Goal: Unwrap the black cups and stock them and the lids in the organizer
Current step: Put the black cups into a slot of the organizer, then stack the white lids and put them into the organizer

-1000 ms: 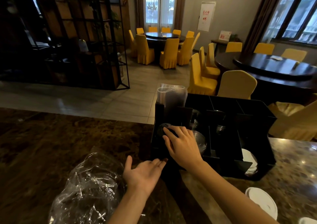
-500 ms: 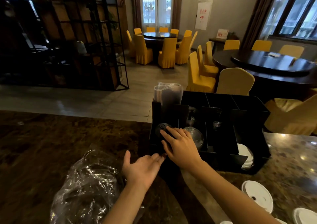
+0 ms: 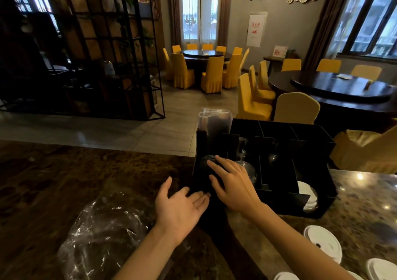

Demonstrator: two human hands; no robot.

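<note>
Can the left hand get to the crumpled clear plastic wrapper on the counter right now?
Probably yes: the left hand is open and empty, and the crumpled clear plastic wrapper lies uncovered just beside it.

One white rectangular paper notice (image 3: pixel 255 29) hangs on the grey far wall between the windows; it carries red characters, too small and blurred to read. A small pink-and-white standing card (image 3: pixel 280 51) sits on the dark side table beneath; its print is likewise illegible. No other text, brand, label or number is legible anywhere.
</note>
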